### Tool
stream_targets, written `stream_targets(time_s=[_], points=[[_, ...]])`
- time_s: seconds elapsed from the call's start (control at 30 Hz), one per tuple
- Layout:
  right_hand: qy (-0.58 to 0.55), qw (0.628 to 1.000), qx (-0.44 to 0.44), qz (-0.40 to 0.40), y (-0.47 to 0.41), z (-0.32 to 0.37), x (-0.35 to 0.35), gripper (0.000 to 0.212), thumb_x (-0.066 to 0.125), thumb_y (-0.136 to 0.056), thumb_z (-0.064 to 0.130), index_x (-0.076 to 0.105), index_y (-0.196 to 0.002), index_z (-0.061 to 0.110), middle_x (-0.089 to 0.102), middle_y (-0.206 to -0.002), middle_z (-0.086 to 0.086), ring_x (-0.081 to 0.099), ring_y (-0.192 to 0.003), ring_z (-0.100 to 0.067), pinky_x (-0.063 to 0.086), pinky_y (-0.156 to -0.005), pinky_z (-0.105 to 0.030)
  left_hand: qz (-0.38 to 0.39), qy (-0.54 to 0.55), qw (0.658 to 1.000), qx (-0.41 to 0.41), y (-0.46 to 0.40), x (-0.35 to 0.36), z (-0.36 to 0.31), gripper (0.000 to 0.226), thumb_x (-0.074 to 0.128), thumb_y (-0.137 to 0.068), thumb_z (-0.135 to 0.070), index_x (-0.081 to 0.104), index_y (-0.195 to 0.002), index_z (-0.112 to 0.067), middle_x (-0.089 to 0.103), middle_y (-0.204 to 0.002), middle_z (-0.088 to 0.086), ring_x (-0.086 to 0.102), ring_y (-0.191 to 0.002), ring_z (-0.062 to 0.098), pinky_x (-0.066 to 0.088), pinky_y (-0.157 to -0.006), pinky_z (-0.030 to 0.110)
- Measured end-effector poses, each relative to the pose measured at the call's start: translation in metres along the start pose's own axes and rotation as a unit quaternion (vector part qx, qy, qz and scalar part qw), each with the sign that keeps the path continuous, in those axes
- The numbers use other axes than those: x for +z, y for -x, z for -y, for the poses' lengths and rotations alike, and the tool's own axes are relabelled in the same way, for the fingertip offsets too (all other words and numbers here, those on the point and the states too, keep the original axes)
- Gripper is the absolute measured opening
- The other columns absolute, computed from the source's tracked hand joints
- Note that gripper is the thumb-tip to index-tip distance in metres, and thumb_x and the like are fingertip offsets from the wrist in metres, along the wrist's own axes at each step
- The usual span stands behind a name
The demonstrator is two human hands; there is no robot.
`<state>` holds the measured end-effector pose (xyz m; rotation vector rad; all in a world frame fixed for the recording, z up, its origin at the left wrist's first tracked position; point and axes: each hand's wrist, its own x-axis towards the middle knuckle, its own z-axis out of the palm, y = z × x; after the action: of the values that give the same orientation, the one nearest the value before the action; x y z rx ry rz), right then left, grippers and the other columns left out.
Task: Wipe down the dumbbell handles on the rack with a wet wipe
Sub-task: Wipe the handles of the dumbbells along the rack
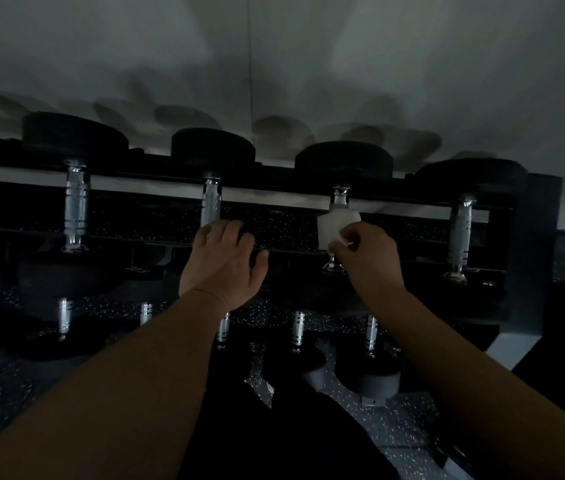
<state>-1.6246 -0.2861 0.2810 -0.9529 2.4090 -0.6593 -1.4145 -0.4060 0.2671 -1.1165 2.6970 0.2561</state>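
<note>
A black rack point(537, 237) carries several dumbbells with chrome handles on its top tier. My right hand point(367, 258) pinches a white wet wipe point(334, 225) that is wrapped around the third handle point(340, 197) from the left. My left hand point(225, 261) rests on the second handle point(211, 204), fingers draped over its lower part and the near dumbbell head. The first handle point(75, 202) at left and the fourth handle point(461, 233) at right are bare and untouched.
A lower tier holds several smaller dumbbells point(298, 329) just beneath my forearms. A pale wall point(274, 64) stands behind the rack. Speckled dark rubber floor point(395, 420) shows below. The room is dim.
</note>
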Motion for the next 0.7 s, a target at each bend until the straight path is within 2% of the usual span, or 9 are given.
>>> stream_targets(time_s=[0.17, 0.3, 0.43, 0.6, 0.7], points=[[-0.012, 0.999, -0.002, -0.029, 0.0, 0.008, -0.003, 0.021, 0.065, -0.089, 0.027, 0.067, -0.106, 0.014, 0.064, -0.104, -0.003, 0.059, -0.089, -0.009, 0.037, -0.069, -0.009, -0.006, 0.007, 1.0, 0.006, 0.001, -0.001, 0.0, 0.06, 0.019, -0.097, -0.053, 0.061, -0.113, -0.013, 0.054, -0.13, 0.011, 0.045, -0.126, 0.032, 0.034, -0.109, 0.05], [-0.024, 0.997, -0.028, -0.066, 0.012, 0.019, -0.009, 0.02, 0.065, -0.09, 0.028, 0.068, -0.103, 0.013, 0.061, -0.097, -0.001, 0.056, -0.083, -0.006, 0.039, -0.07, -0.006, -0.004, 0.008, 1.0, 0.011, 0.002, -0.001, -0.001, 0.064, 0.016, -0.096, -0.054, 0.059, -0.12, -0.013, 0.052, -0.134, 0.011, 0.044, -0.128, 0.031, 0.032, -0.111, 0.049], [-0.039, 0.993, -0.042, -0.102, 0.041, 0.023, -0.011, 0.015, 0.068, -0.088, 0.025, 0.067, -0.097, 0.013, 0.061, -0.093, 0.002, 0.059, -0.083, -0.01, 0.05, -0.074, -0.018, -0.016, 0.018, 0.999, 0.026, 0.003, -0.001, 0.0, 0.063, 0.016, -0.096, -0.055, 0.056, -0.123, -0.014, 0.051, -0.133, 0.009, 0.045, -0.126, 0.03, 0.033, -0.11, 0.048], [-0.047, 0.986, -0.003, -0.159, 0.071, 0.018, -0.026, 0.018, 0.07, -0.086, 0.025, 0.069, -0.1, 0.013, 0.065, -0.1, 0.0, 0.061, -0.088, -0.009, 0.051, -0.079, -0.02, -0.037, 0.027, 0.998, 0.048, 0.004, 0.0, -0.001, 0.058, 0.022, -0.098, -0.052, 0.058, -0.121, -0.012, 0.052, -0.131, 0.01, 0.047, -0.123, 0.031, 0.034, -0.109, 0.05], [-0.056, 0.982, 0.02, -0.18, 0.084, 0.01, -0.04, 0.019, 0.07, -0.086, 0.028, 0.069, -0.102, 0.016, 0.066, -0.1, 0.002, 0.061, -0.088, -0.006, 0.05, -0.079, -0.017, -0.042, 0.034, 0.998, 0.041, 0.007, 0.0, -0.004, 0.06, 0.024, -0.098, -0.053, 0.058, -0.122, -0.011, 0.052, -0.132, 0.012, 0.047, -0.124, 0.033, 0.033, -0.109, 0.052]])
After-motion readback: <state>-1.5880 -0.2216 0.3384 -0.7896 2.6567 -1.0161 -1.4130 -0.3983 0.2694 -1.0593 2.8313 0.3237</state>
